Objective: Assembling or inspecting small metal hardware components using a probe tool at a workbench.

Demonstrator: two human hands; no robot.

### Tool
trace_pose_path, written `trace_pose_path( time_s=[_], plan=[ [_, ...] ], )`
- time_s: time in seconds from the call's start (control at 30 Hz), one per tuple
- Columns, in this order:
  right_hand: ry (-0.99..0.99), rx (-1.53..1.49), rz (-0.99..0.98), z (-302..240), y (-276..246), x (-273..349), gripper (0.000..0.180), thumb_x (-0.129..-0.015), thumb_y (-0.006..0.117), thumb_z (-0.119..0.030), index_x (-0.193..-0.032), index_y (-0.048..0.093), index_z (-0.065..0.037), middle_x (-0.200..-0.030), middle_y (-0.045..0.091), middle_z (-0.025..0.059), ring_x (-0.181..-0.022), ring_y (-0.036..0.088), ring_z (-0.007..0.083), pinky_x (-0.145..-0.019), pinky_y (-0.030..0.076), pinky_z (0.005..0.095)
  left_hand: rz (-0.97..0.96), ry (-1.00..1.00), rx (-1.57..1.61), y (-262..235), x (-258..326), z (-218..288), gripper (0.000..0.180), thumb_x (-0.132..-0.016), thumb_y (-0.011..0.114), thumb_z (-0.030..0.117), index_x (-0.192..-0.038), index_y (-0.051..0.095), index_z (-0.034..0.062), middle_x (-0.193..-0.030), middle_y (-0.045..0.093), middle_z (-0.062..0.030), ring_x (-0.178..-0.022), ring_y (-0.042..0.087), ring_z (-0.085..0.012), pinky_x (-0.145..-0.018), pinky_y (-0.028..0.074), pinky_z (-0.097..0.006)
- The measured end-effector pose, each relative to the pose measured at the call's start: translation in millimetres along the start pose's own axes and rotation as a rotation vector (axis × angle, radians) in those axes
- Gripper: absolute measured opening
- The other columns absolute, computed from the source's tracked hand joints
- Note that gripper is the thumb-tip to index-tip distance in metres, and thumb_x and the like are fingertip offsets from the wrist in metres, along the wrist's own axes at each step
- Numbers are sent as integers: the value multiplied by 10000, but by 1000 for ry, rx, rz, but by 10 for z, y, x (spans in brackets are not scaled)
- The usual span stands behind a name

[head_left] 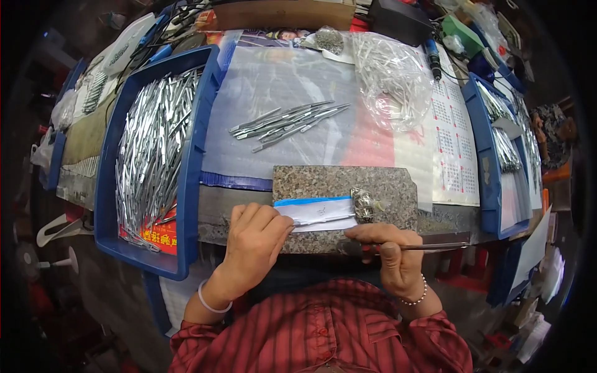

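Starting at the left, a blue tray holds a heap of thin metal strips. Next comes the left hand, its fingers curled together and pressing on the left end of a white strip with a blue edge, which lies on the granite slab. The strip's long axis runs left to right, from those fingers toward a small cluster of shiny metal pieces touching its right end. Just below that, the right hand pinches 1 slim metal tool, fingers clamped on it; the tool seems to point rightward, away from the strip. The left hand is the 1 on the strip.
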State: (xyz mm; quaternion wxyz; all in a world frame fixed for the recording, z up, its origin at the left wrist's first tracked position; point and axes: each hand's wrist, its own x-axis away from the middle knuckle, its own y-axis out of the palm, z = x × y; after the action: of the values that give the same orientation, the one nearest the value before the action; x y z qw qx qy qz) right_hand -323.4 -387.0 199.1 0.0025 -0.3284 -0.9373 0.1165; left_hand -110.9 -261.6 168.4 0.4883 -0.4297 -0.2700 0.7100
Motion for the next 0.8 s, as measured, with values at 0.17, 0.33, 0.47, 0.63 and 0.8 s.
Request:
trace_pose_path(
  time_s=[0.17,0.33,0.47,0.63,0.8],
  plan=[
    [-600,307,94,-240,88,-267,340,-946,500,-326,-1006,616,-12,-898,663,152,-689,664,271,-543,497,274,-27,-15,19,0,-23,-31,141,-727,690,31,-833,606,72,-766,544,-61,-726,520,-250,-693,363,-359],
    [-483,462,-158,22,600,-651,246,-806,672,-219,-728,490,-72,-628,502,77,-517,544,249,-443,422,354,-9,20,-26,-13,44,-65,66,-715,569,94,-771,535,88,-752,484,-50,-721,486,-227,-680,351,-359],
    [-324,336,-135,26,536,-624,169,-850,647,-185,-833,569,-37,-723,583,108,-590,594,282,-499,464,342,28,34,-21,60,41,-91,73,-714,563,91,-774,521,84,-743,469,-54,-727,485,-222,-683,350,-354],
    [-155,226,-25,-8,219,-373,377,-981,441,-314,-990,636,8,-852,662,133,-650,635,191,-569,492,281,-28,13,-2,20,87,-84,141,-737,660,45,-851,578,62,-792,527,-63,-734,501,-250,-694,352,-368],
    [-94,118,179,-58,10,-98,508,-990,378,-406,-959,617,41,-926,671,159,-756,631,183,-598,500,260,-10,26,-16,31,63,-71,137,-749,663,38,-853,579,64,-785,529,-64,-728,502,-251,-690,351,-368]
  ],
)
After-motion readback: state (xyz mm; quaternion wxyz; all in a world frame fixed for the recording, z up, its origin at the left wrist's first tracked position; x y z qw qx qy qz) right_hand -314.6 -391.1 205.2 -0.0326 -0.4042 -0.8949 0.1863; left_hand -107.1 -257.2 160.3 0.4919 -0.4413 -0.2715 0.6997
